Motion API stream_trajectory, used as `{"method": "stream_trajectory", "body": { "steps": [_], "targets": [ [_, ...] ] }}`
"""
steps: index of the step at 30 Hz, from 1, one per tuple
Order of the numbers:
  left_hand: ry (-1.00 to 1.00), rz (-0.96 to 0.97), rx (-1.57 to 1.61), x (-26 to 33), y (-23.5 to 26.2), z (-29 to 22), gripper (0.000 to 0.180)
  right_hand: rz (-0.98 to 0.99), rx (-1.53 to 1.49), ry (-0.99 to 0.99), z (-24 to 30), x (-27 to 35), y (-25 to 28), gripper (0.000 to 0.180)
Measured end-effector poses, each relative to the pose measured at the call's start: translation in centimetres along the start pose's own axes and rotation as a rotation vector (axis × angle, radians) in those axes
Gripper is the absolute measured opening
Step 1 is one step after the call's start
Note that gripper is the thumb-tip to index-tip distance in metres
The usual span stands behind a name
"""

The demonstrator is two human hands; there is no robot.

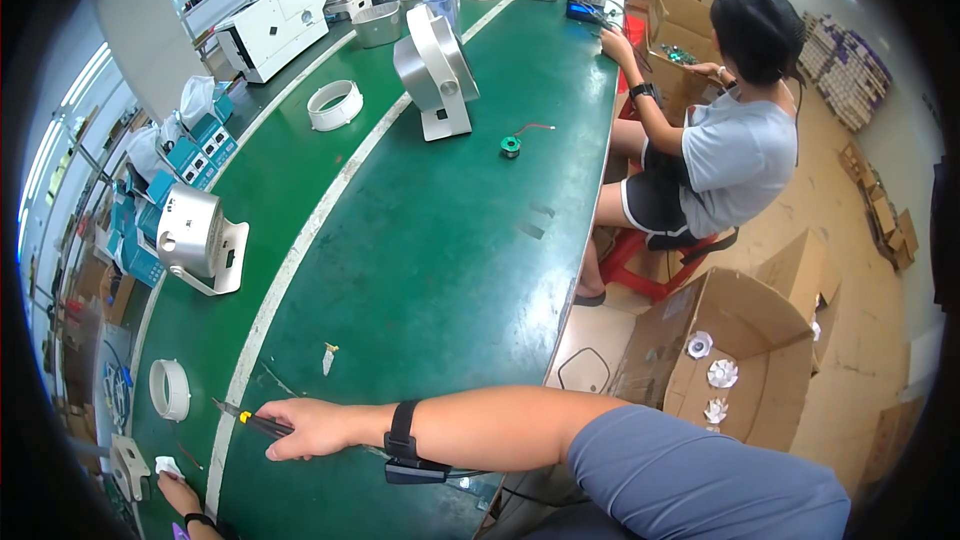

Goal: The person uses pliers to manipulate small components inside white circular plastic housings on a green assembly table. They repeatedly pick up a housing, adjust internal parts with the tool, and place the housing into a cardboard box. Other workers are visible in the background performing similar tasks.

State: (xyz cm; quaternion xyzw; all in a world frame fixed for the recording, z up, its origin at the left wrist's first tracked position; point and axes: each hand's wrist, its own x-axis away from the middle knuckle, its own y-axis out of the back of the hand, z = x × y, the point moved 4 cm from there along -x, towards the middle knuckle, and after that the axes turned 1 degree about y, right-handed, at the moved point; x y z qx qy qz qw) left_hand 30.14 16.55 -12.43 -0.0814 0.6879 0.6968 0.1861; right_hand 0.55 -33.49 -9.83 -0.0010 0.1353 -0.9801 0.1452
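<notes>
My right hand (315, 426) reaches leftward over the green table, its fingers closed round a black-and-yellow handled tool (262, 425) with a thin metal tip; its exact kind is unclear. The tip lies over the white line on the tabletop. At the lower left edge, my left hand (178, 492) is closed on a small white piece (168, 466), partly hidden by the fingers. A short reddish wire shows beside it. Near both hands are a white ring (169, 389) and a pale metal bracketed part (129, 467).
Silver lamp housings on brackets stand at left (192, 235) and farther up the table (437, 80). A green coil with a red wire (510, 146) and another white ring (335, 105) lie on it. At right, a co-worker (745, 140) sits by cardboard boxes; an open box (740, 340) holds white parts.
</notes>
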Motion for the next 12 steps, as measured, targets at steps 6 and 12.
{"method": "stream_trajectory", "body": {
  "steps": [6, 12],
  "targets": [
    [-0.079, -0.121, 0.195, 0.4, 0.3, -2.6, 0.006, -0.023, -0.028, 0.004, -0.7, 0.1, 0.4, 0.063],
    [-0.083, -0.216, 0.466, -3.6, 1.2, -0.3, 0.01, -0.026, -0.078, 0.029, -1.8, -0.8, -0.4, 0.064]
  ]
}}
